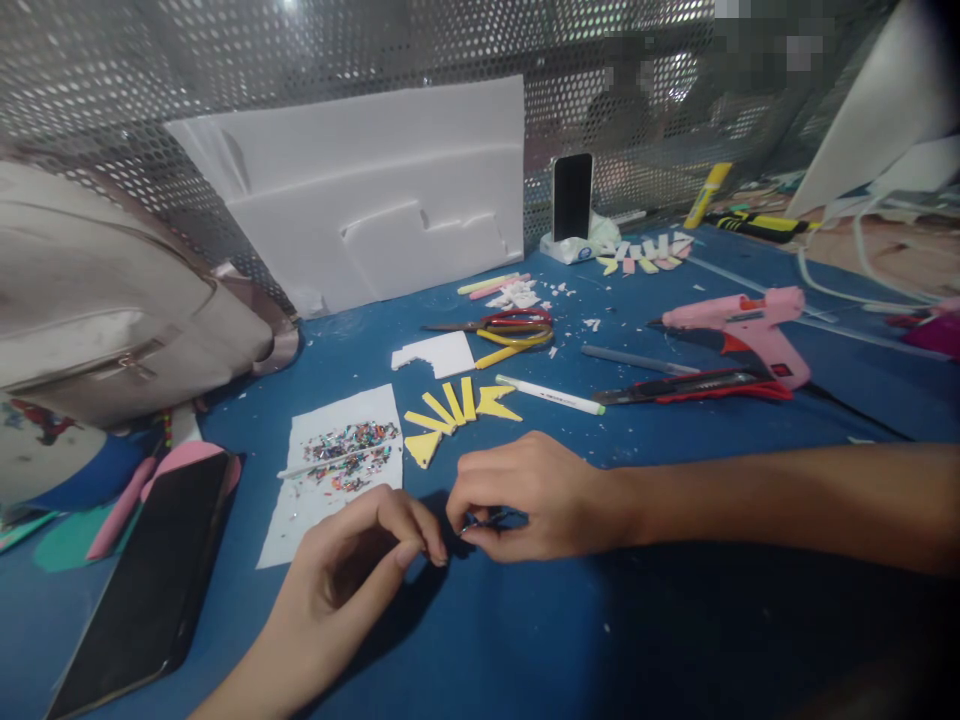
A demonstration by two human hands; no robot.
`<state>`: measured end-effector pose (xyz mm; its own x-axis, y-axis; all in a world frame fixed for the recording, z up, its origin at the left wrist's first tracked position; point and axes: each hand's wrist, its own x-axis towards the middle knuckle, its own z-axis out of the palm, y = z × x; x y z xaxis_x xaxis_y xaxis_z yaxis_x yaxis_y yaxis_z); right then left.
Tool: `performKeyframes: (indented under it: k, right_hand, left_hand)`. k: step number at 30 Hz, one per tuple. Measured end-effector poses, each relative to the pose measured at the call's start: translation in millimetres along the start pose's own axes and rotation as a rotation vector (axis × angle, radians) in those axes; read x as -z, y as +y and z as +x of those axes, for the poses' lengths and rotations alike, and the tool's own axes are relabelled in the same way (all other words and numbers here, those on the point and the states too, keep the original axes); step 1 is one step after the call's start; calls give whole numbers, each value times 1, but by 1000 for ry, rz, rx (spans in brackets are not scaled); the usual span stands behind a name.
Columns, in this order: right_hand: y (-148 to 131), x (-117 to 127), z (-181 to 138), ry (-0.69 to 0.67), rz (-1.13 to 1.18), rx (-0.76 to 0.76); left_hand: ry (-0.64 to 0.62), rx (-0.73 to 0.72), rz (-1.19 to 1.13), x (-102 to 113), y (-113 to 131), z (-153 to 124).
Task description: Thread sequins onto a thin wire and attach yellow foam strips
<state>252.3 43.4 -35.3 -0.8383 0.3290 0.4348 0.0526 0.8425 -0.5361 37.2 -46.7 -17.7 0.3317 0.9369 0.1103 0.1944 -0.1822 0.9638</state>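
Just above the blue table, my left hand [360, 565] is curled with thumb and fingers close together; anything between the tips is too small to make out. Close to its fingertips, my right hand [536, 497] is closed in a pinch around something small, dark and shiny, mostly hidden by the fingers. Beyond the hands lie several yellow strips [454, 405] fanned out, a yellow triangle [422, 448] and a jagged yellow piece [496, 402]. Left of these, a white paper sheet [281, 525] bears colourful glitter flakes [349, 455] and a thin white stick.
Farther back are scissors [517, 325], a white cut-out [439, 353], a marker [551, 394], a utility knife [697, 386] and a pink glue gun [765, 315]. A dark phone [150, 580] lies at left, near a pale bag [135, 290]. White foam board [375, 190] leans behind.
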Motion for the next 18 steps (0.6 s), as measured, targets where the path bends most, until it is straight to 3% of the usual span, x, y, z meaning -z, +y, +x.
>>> performKeyframes:
  k: [12, 18]
  right_hand:
    - [-2, 2, 2, -2, -4, 0]
    - [0, 1, 0, -3, -21, 12]
  left_hand:
    - [78, 46, -21, -5, 2, 0]
    - [-1, 14, 58, -1, 1, 0]
